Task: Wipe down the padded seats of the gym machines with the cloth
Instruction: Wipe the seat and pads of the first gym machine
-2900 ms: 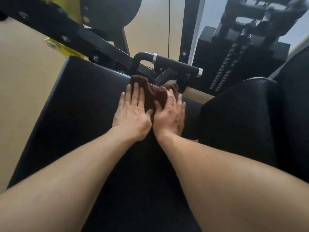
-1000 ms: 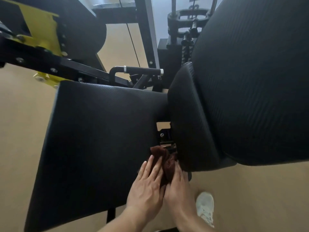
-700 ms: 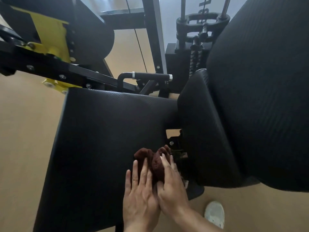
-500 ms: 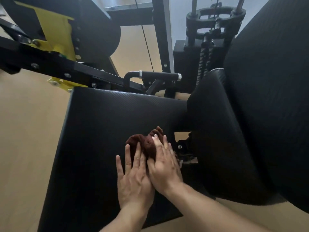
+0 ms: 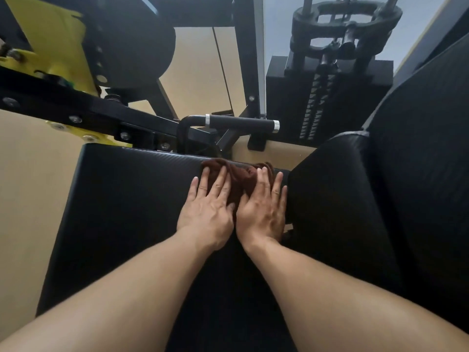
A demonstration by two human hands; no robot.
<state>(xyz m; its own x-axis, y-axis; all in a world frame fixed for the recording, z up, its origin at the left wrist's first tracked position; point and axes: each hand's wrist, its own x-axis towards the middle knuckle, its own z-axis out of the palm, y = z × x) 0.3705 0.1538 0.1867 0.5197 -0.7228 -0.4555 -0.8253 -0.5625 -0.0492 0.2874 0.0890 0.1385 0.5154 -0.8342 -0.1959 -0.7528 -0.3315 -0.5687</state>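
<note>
A black padded seat (image 5: 121,212) fills the middle of the head view. A bunched dark brown cloth (image 5: 239,177) lies at the seat's far edge, near its right corner. My left hand (image 5: 206,208) and my right hand (image 5: 262,207) rest side by side, palms down with fingers spread, pressing the cloth flat against the pad. Most of the cloth is hidden under my fingers. A black padded backrest (image 5: 380,199) rises directly right of my right hand.
A black handle bar with silver rings (image 5: 241,121) sits just beyond the cloth. A yellow and black frame arm (image 5: 63,72) crosses the upper left. A black weight stack (image 5: 327,90) stands at the back right. Tan floor (image 5: 30,186) lies left of the seat.
Both hands have pushed the cloth from the seat's near right corner up along its right side to the far edge. The camera view has moved forward over the seat.
</note>
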